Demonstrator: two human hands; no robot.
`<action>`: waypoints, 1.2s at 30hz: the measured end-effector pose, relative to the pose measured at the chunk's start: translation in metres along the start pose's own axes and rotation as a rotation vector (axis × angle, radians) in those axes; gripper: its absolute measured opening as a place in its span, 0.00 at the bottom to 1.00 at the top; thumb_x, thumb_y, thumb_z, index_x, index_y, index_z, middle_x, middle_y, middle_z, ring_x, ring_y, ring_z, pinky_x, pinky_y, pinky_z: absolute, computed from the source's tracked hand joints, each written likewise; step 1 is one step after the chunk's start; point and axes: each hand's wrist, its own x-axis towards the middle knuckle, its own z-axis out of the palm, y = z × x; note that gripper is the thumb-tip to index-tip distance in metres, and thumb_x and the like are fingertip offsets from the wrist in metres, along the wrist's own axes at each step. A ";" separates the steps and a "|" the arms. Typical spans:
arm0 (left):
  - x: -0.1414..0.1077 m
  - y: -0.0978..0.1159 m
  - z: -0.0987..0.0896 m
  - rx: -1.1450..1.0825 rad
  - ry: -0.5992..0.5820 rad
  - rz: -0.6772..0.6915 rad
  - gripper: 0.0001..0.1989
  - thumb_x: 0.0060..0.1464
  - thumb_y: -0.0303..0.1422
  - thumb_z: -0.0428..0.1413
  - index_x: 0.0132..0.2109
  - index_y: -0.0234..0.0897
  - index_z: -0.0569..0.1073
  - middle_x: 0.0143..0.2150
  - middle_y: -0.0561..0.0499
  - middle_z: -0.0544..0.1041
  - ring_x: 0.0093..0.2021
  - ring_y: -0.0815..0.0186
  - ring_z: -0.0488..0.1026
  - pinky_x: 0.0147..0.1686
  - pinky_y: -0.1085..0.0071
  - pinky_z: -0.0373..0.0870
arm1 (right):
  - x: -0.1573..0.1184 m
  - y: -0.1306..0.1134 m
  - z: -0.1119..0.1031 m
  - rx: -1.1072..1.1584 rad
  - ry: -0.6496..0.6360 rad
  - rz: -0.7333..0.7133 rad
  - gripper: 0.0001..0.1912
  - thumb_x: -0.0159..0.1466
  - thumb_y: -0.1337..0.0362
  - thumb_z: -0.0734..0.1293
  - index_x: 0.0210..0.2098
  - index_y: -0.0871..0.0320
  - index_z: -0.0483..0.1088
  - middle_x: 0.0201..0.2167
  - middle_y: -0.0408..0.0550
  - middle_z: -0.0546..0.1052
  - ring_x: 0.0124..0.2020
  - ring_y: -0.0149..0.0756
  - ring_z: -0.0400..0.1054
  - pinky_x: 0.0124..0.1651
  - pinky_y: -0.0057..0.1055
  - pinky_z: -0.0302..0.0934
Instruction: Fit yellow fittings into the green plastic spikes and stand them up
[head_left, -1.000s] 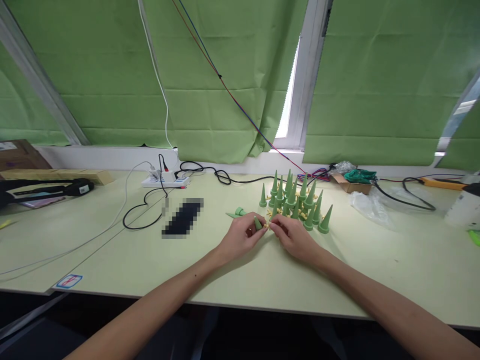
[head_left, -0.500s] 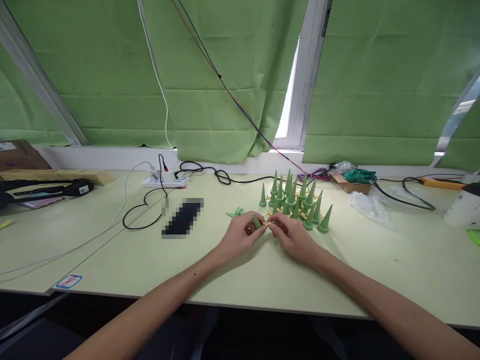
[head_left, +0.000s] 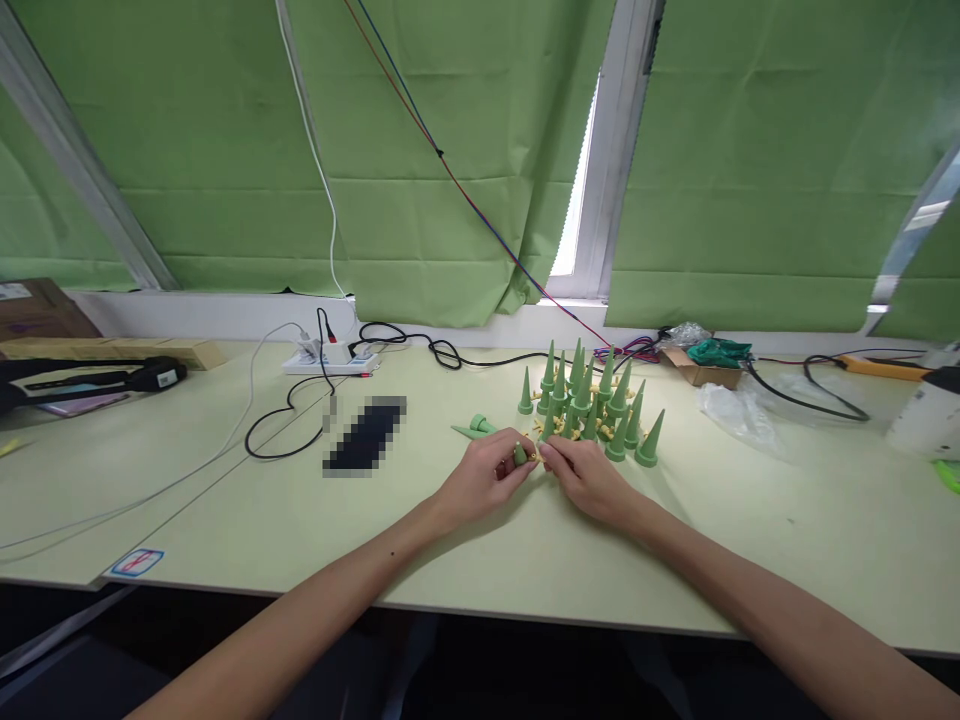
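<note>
My left hand (head_left: 487, 472) is closed around a green plastic cone (head_left: 520, 454), tilted so its tip points toward me. Fingers of my right hand (head_left: 583, 474) pinch a small yellow piece (head_left: 537, 457) where the two hands meet; its exact shape is too small to make out. Just beyond my hands, several green cones (head_left: 649, 440) stand upright on their wide round bases. Small yellow pieces (head_left: 568, 425) lie scattered among them. Left of that group, a green cone (head_left: 480, 426) lies on its side close to my left hand.
The pale table (head_left: 300, 530) carries a blurred dark object (head_left: 367, 435) and a white power strip (head_left: 330, 364) with cables on the left. At the right are a small cardboard box (head_left: 694, 368), clear plastic bags (head_left: 739, 415) and a white container (head_left: 928, 415).
The green cone in my left hand has turned, its tip now facing me more. Both hands stay together, shifted only slightly.
</note>
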 end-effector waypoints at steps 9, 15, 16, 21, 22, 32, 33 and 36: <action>0.003 0.001 -0.004 -0.016 0.108 -0.049 0.06 0.63 0.34 0.53 0.43 0.38 0.72 0.40 0.50 0.75 0.32 0.71 0.72 0.28 0.75 0.70 | -0.001 -0.004 -0.001 0.110 0.050 0.013 0.11 0.72 0.56 0.59 0.45 0.57 0.67 0.25 0.42 0.70 0.25 0.33 0.63 0.29 0.30 0.56; 0.002 0.002 -0.003 -0.017 0.094 -0.006 0.05 0.64 0.32 0.52 0.44 0.38 0.72 0.42 0.49 0.74 0.35 0.71 0.73 0.29 0.76 0.71 | -0.001 -0.003 -0.001 0.112 0.077 -0.001 0.11 0.73 0.58 0.57 0.44 0.57 0.67 0.27 0.43 0.72 0.26 0.33 0.64 0.32 0.30 0.57; 0.002 0.003 -0.003 -0.006 0.095 0.015 0.05 0.64 0.31 0.52 0.44 0.38 0.72 0.42 0.49 0.74 0.35 0.71 0.73 0.29 0.76 0.71 | -0.001 -0.004 -0.001 0.113 0.077 -0.003 0.11 0.73 0.58 0.57 0.44 0.56 0.67 0.27 0.43 0.72 0.26 0.33 0.65 0.32 0.30 0.57; 0.002 0.004 -0.004 0.031 0.115 0.078 0.05 0.64 0.29 0.52 0.44 0.37 0.72 0.40 0.50 0.74 0.33 0.72 0.70 0.29 0.77 0.69 | -0.001 -0.005 -0.002 0.107 0.074 -0.026 0.11 0.73 0.59 0.57 0.43 0.56 0.67 0.27 0.43 0.72 0.27 0.33 0.65 0.33 0.29 0.58; 0.002 0.004 -0.004 0.033 0.115 0.082 0.05 0.64 0.29 0.52 0.44 0.37 0.72 0.40 0.49 0.74 0.32 0.72 0.70 0.29 0.77 0.69 | -0.001 -0.005 -0.002 0.103 0.074 -0.032 0.10 0.73 0.60 0.56 0.42 0.56 0.67 0.27 0.43 0.72 0.27 0.33 0.65 0.33 0.29 0.58; 0.002 -0.001 -0.002 0.066 0.126 0.158 0.05 0.64 0.27 0.52 0.45 0.37 0.72 0.40 0.49 0.74 0.33 0.72 0.69 0.28 0.77 0.67 | -0.001 0.000 0.000 0.114 0.085 -0.029 0.09 0.73 0.61 0.58 0.46 0.57 0.66 0.26 0.42 0.72 0.26 0.32 0.65 0.32 0.29 0.57; 0.002 -0.001 -0.002 0.070 0.126 0.164 0.05 0.64 0.27 0.52 0.45 0.37 0.72 0.40 0.49 0.74 0.33 0.72 0.69 0.28 0.77 0.67 | -0.001 0.000 0.000 0.118 0.086 -0.026 0.09 0.73 0.61 0.58 0.47 0.57 0.66 0.26 0.42 0.72 0.26 0.32 0.65 0.32 0.29 0.57; 0.001 -0.003 -0.001 0.078 0.126 0.173 0.06 0.64 0.26 0.52 0.45 0.37 0.72 0.41 0.49 0.74 0.34 0.71 0.69 0.28 0.77 0.67 | 0.000 -0.001 0.000 0.122 0.084 -0.031 0.09 0.73 0.61 0.58 0.46 0.57 0.66 0.26 0.41 0.71 0.26 0.32 0.65 0.32 0.29 0.57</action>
